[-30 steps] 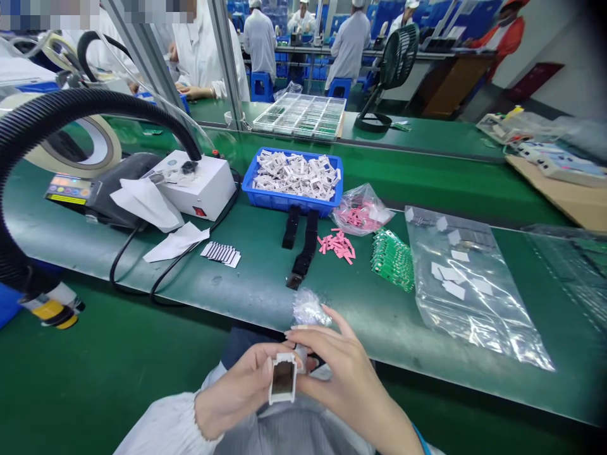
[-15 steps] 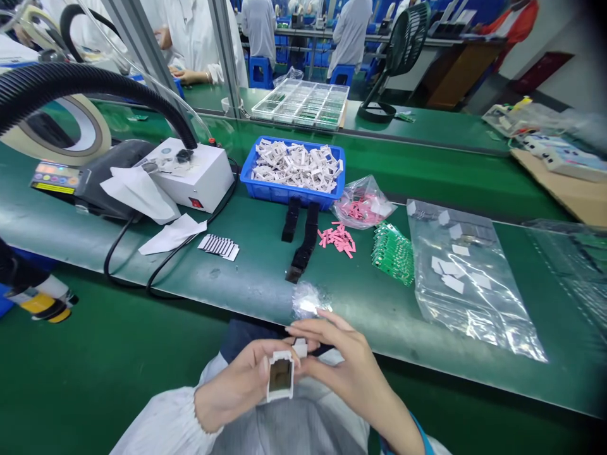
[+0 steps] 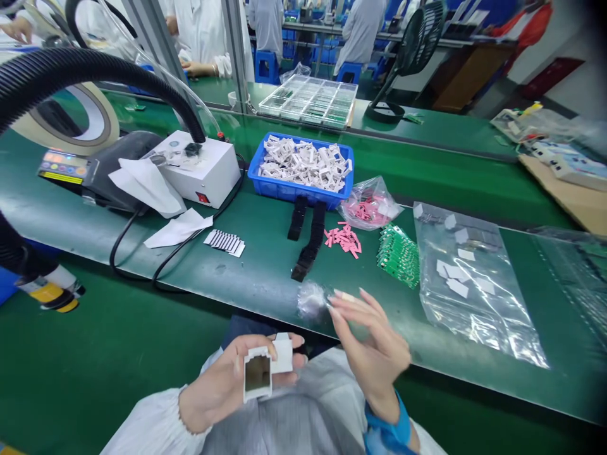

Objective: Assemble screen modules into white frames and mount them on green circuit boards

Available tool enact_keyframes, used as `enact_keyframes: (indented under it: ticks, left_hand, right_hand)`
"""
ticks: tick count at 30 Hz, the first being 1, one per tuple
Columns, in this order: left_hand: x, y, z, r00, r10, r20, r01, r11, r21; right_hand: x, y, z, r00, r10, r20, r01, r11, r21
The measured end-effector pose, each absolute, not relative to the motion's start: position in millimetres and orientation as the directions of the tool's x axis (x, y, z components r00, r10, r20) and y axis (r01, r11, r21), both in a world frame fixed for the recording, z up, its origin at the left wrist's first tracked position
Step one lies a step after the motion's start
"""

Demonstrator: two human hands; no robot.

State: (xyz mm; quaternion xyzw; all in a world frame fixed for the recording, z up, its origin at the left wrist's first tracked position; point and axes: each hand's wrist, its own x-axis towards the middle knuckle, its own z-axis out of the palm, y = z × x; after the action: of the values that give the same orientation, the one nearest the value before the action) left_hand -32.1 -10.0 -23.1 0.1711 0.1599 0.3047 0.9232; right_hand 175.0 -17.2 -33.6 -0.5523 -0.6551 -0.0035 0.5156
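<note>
My left hand [image 3: 222,373] is wrapped round a small white plastic housing [image 3: 257,374]. Its open rectangular end faces me and shows a brownish inside. A white flat piece [image 3: 283,354] sticks out to the right between the fingers of that hand; whether it belongs to the housing I cannot tell. At the bench's front edge, my right hand [image 3: 372,344] has thumb and fingertips brought together, slightly blurred. Something thin and see-through may be at those tips, too small to name. Just left of them lies a shiny heap of clear film [image 3: 312,300].
Along the bench [image 3: 256,284] are a blue bin [image 3: 298,186] of white parts, black strips [image 3: 310,243], pink pieces [image 3: 344,239], green circuit boards [image 3: 398,256] and a clear bag [image 3: 474,316] with white labels. A white box [image 3: 203,177] and black hose [image 3: 118,79] stand left.
My right hand has moved away from the housing, up and right to beside the clear film. My left hand has shifted slightly left, still holding the housing. The view has turned a little.
</note>
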Motion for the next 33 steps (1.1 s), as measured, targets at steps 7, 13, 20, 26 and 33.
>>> enact_keyframes:
  ticks: [7,13,20,26,33]
  left_hand:
    - [-42,-12,-45,0.663,0.699,-0.267,-0.587,0.707,0.395]
    - [-48,-12,-46,0.581,0.762,-0.287,-0.606,0.64,0.472]
    - [-73,-9,-45,0.464,0.855,-0.233,-0.67,0.511,0.539]
    - [-121,-16,-50,0.308,0.936,-0.173,-0.76,0.351,0.548]
    - [-217,-46,-47,-0.026,0.935,-0.354,-0.922,0.114,0.371]
  right_hand:
    - [168,-14,-57,-0.165,0.705,0.69,0.848,0.459,-0.266]
    - [127,-29,-40,-0.009,0.991,-0.134,-0.083,-0.134,-0.988]
    - [69,-2,-44,-0.523,0.72,-0.457,-0.413,-0.683,-0.603]
    - [38,8,-48,-0.705,0.614,-0.355,-0.449,-0.774,-0.447]
    - [-81,54,-85,-0.605,0.598,-0.526,-0.485,-0.801,-0.351]
